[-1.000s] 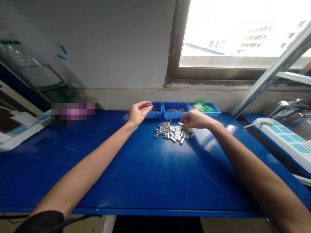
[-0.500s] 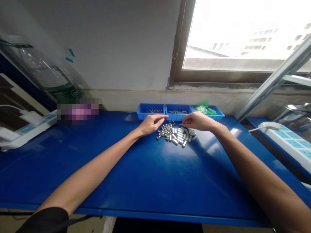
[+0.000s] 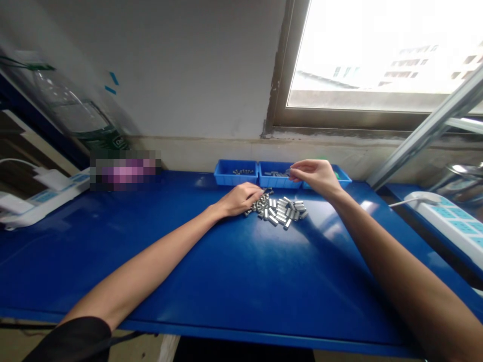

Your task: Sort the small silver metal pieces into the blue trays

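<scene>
left hand (image 3: 238, 200) half-curled over bolts (image 3: 260, 205), grip hidden; right hand (image 3: 316, 173) pinched by middle bin (image 3: 277, 182), hold unclear. looks part done: bolts in left bin (image 3: 236, 180), bars (image 3: 276, 174) in middle, more heaped on desk (image 3: 226, 281).

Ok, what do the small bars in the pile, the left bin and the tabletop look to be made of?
Small bars: probably metal, smooth and silvery, judging by their bright highlights.
Left bin: likely moulded plastic, semi-gloss blue, with an even colour throughout.
Tabletop: glossy blue with blurred light reflections; painted metal or laminate, I can't tell which.
</scene>
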{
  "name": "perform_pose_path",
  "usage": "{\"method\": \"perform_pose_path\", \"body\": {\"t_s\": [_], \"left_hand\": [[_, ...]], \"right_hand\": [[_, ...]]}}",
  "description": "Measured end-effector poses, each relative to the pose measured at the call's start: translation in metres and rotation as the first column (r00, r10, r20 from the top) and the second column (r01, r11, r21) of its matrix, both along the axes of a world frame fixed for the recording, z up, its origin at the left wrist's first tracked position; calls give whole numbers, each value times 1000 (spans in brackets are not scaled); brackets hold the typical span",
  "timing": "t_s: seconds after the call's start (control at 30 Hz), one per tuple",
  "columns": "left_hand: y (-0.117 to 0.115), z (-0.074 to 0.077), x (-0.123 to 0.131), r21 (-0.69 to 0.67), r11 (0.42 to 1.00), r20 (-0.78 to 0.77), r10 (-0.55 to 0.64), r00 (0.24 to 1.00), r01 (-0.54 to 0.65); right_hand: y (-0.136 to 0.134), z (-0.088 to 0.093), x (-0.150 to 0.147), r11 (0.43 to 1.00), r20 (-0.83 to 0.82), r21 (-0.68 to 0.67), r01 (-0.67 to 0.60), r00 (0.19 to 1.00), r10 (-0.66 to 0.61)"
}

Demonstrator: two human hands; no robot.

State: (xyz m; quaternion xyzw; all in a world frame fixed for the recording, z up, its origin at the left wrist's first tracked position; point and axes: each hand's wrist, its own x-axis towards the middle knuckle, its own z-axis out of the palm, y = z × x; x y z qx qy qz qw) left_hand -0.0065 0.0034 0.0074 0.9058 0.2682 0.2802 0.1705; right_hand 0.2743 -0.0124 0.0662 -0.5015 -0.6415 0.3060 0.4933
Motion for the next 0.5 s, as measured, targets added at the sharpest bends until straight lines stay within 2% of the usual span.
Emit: {"method": "perform_pose_path", "body": {"t_s": [0.1, 0.17, 0.27, 0.33, 0.4, 0.5], "left_hand": [[0, -3, 0, -2, 997, 61, 77, 995, -77], [-1, -3, 0, 2, 994, 92, 112, 989, -112], [-2, -2, 1, 4, 989, 114, 143, 983, -145], [-3, -1, 1, 4, 987, 120, 157, 980, -158], [-3, -1, 2, 9, 985, 129, 168, 977, -171], [-3, -2, 2, 20, 983, 141, 176, 974, -181]], "right_hand": [[1, -2, -2, 999, 5, -16, 38, 999, -38], [0, 0, -4, 999, 34, -34, 22, 999, -21], [-4, 5, -7, 997, 115, -48, -54, 992, 59], [-6, 9, -9, 990, 235, -84, -115, 963, 132], [-9, 11, -12, 981, 421, -109, -161, 886, 192], [-13, 7, -21, 979, 687, -82, -185, 702, 190]]}}
